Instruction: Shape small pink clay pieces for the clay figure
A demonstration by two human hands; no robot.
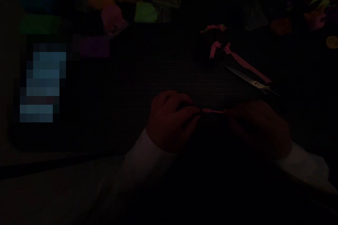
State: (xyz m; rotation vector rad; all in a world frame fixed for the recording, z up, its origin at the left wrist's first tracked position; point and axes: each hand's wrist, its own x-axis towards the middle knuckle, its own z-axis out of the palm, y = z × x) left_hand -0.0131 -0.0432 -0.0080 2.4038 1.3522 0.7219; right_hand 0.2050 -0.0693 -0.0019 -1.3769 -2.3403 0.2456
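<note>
left hand (171, 119): fingers pinch left end of thin pink strip (213, 111) | strip: level between both hands, above dark table (137, 88) | right hand (260, 126): fingers pinch right end | scissors (252, 81): lying just beyond right hand, beside pink ribbon (245, 64)

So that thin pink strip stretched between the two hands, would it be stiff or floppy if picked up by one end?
Probably floppy: the pink strip looks thin and stays straight only where the left hand and right hand pinch its ends. Likely very light, so it could shift easily. A similar pink strip lies flat by the scissors. Dim lighting limits certainty.
</note>
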